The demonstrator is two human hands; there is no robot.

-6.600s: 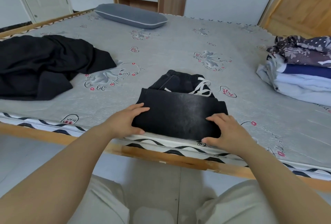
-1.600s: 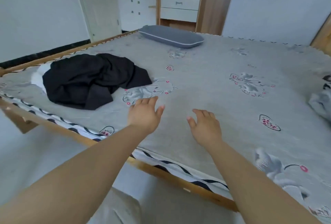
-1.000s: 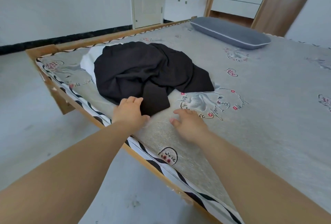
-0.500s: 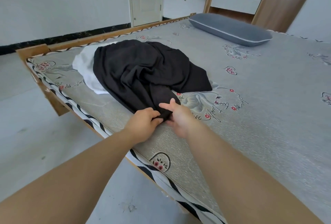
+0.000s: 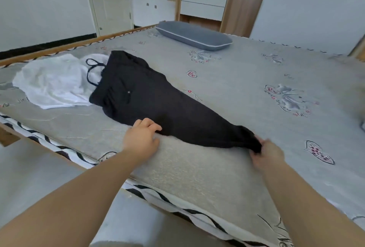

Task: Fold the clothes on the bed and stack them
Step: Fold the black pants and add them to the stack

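The bed (image 5: 227, 80) carries black trousers (image 5: 158, 104) pulled out long, running from the right hand up and away leftward to the waistband, which overlaps a white garment (image 5: 53, 80) beyond the left hand. The left hand (image 5: 141, 138) has its fingers curled on the near edge of the cloth; the right hand (image 5: 265, 153) is clamped on the bunched leg end. The fabric looks soft, light and limp, so it probably handles best held at hems and waistband corners.
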